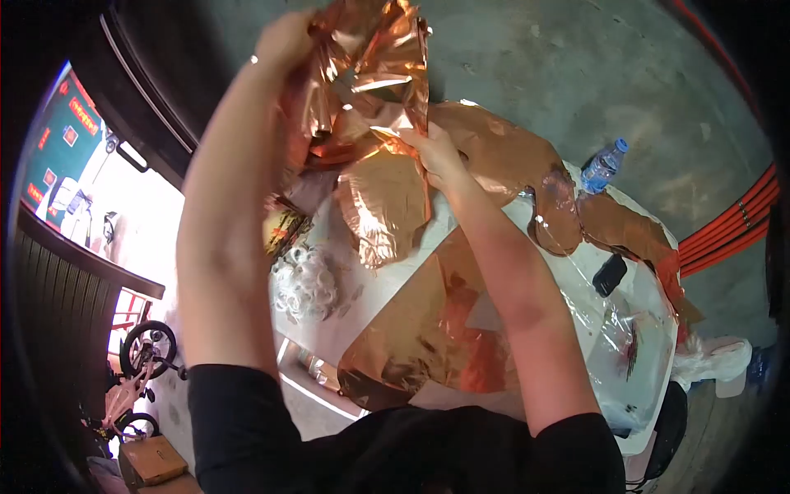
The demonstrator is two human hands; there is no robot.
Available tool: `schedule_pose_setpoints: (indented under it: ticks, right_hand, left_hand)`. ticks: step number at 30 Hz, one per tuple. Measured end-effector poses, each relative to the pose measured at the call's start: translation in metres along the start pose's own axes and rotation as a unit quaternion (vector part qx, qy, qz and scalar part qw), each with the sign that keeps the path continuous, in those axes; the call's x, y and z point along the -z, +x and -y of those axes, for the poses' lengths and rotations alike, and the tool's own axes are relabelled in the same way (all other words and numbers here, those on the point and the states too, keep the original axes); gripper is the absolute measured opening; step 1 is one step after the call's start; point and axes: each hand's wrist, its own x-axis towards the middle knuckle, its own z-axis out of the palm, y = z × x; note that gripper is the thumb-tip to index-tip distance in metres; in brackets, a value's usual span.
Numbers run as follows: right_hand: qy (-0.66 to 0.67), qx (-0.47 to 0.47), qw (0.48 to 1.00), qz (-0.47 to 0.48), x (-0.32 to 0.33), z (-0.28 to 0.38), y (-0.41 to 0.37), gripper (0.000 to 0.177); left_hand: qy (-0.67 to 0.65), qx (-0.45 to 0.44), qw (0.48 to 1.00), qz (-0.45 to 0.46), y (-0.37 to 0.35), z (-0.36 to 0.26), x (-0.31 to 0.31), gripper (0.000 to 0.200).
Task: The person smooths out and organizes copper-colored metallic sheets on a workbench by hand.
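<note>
A shiny copper-coloured foil sheet (374,78) hangs crumpled between my hands at the top of the head view. My left hand (286,41) is raised high and grips its upper left edge. Lower down, at the sheet's right edge, my right hand (438,155) has its fingers closed on the foil. Below lies a rounded foil-covered piece (385,202) on the white table (370,309). More copper-coloured pieces (502,144) curve away to the right. A flat copper-toned sheet (411,350) with reddish patches is near my body.
A white curly bundle (304,284) sits left of centre on the table. To the right are a blue-capped water bottle (603,166), a black phone-like object (610,275) and clear plastic film (621,329). Orange pipes (732,222) run beyond the right edge; a bicycle (132,383) stands lower left.
</note>
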Motion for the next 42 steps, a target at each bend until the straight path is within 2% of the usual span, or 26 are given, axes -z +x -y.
schedule_pose_setpoints:
  ticks: [1, 2, 4, 5, 7, 8, 9, 10, 11, 13, 14, 16, 18, 20, 22, 24, 27, 29, 30, 31, 32, 34, 35, 36, 38, 42]
  right_hand:
    - [-0.010, 0.032, 0.999, -0.025, 0.012, -0.025, 0.016, 0.013]
    - [-0.012, 0.026, 0.999, -0.025, 0.029, -0.056, 0.030, 0.013]
    - [-0.245, 0.031, 0.966, -0.077, 0.058, -0.101, 0.045, 0.015]
    - [-0.244, 0.022, 0.967, -0.073, 0.068, -0.111, 0.052, 0.015]
    - [-0.298, -0.007, 0.952, -0.065, 0.071, -0.108, 0.050, 0.014]
    - [-0.296, -0.017, 0.953, -0.063, 0.067, -0.104, 0.044, 0.014]
    - [-0.300, -0.002, 0.952, -0.066, 0.063, -0.094, 0.040, 0.013]
    - [-0.304, 0.014, 0.950, -0.068, 0.063, -0.094, 0.038, 0.013]
    - [-0.329, -0.020, 0.942, -0.063, 0.068, -0.100, 0.047, 0.015]
    - [-0.282, -0.055, 0.956, -0.062, 0.060, -0.090, 0.040, 0.017]
    - [-0.240, -0.088, 0.964, -0.066, 0.057, -0.082, 0.036, 0.019]
    - [-0.246, -0.046, 0.967, -0.049, 0.063, -0.093, 0.042, 0.022]
    - [-0.224, -0.058, 0.971, -0.053, 0.063, -0.092, 0.043, 0.020]
    - [-0.238, -0.052, 0.968, -0.055, 0.062, -0.090, 0.042, 0.019]
    - [-0.250, -0.046, 0.965, -0.057, 0.063, -0.092, 0.042, 0.019]
    - [-0.294, -0.034, 0.954, -0.058, 0.063, -0.091, 0.043, 0.019]
    - [-0.272, -0.047, 0.960, -0.047, 0.061, -0.085, 0.038, 0.021]
    - [-0.274, -0.069, 0.958, -0.050, 0.058, -0.079, 0.035, 0.021]
    - [-0.277, -0.095, 0.955, -0.056, 0.056, -0.076, 0.035, 0.022]
    - [-0.343, -0.061, 0.935, -0.072, 0.059, -0.084, 0.041, 0.024]
    - [-0.343, -0.057, 0.935, -0.069, 0.066, -0.094, 0.050, 0.024]
    - [-0.336, 0.008, 0.941, -0.035, 0.072, -0.098, 0.058, 0.025]
    - [-0.317, -0.004, 0.948, -0.024, 0.072, -0.090, 0.058, 0.026]
    - [-0.318, -0.001, 0.948, -0.023, 0.067, -0.079, 0.057, 0.026]
    - [-0.189, -0.016, 0.982, -0.003, 0.060, -0.068, 0.056, 0.030]
    - [-0.267, -0.013, 0.964, -0.012, 0.067, -0.066, 0.058, 0.034]
  left_hand:
    - [0.049, 0.033, 0.998, -0.011, -0.025, -0.016, -0.016, 0.055]
    - [0.085, 0.017, 0.985, -0.149, -0.035, -0.006, -0.069, 0.059]
    - [0.053, -0.025, 0.993, -0.107, -0.062, -0.005, -0.089, 0.053]
    - [0.054, -0.021, 0.993, -0.098, -0.075, -0.003, -0.087, 0.053]
    - [0.040, -0.003, 0.985, 0.169, -0.104, -0.017, -0.051, 0.047]
    - [0.041, 0.000, 0.983, 0.179, -0.118, -0.010, -0.055, 0.047]
    - [-0.095, 0.026, 0.967, 0.234, -0.131, 0.002, -0.061, 0.049]
    - [-0.229, 0.053, 0.930, 0.282, -0.142, 0.008, -0.065, 0.051]
    - [-0.227, 0.057, 0.930, 0.284, -0.152, 0.012, -0.068, 0.051]
    - [-0.083, -0.092, 0.942, 0.313, -0.169, 0.020, -0.072, 0.061]
    - [-0.081, -0.089, 0.942, 0.313, -0.174, 0.024, -0.076, 0.061]
    - [0.056, -0.067, 0.969, 0.231, -0.182, 0.041, -0.091, 0.071]
    - [0.024, -0.057, 0.971, 0.230, -0.180, 0.066, -0.105, 0.078]
    - [-0.011, -0.038, 0.974, 0.223, -0.178, 0.071, -0.102, 0.073]
    - [0.016, -0.028, 0.966, 0.256, -0.175, 0.064, -0.091, 0.073]
    - [0.100, -0.024, 0.976, 0.194, -0.178, 0.057, -0.084, 0.068]
    - [0.125, -0.001, 0.979, 0.161, -0.187, 0.035, -0.068, 0.060]
    - [0.088, -0.030, 0.976, 0.196, -0.198, 0.026, -0.072, 0.057]
    - [0.026, -0.049, 0.981, 0.185, -0.211, 0.002, -0.056, 0.050]
    - [-0.100, -0.016, 0.961, 0.259, -0.218, -0.017, -0.048, 0.047]
    - [-0.149, -0.010, 0.951, 0.270, -0.231, -0.038, -0.041, 0.045]
    - [-0.206, -0.025, 0.913, 0.352, -0.241, -0.067, -0.029, 0.049]
    - [-0.229, -0.055, 0.916, 0.323, -0.257, -0.067, -0.046, 0.055]
    - [-0.230, -0.055, 0.917, 0.321, -0.263, -0.073, -0.045, 0.055]
    - [-0.110, -0.086, 0.942, 0.307, -0.270, -0.088, -0.046, 0.060]
    - [-0.146, -0.054, 0.927, 0.342, -0.261, -0.095, -0.050, 0.060]
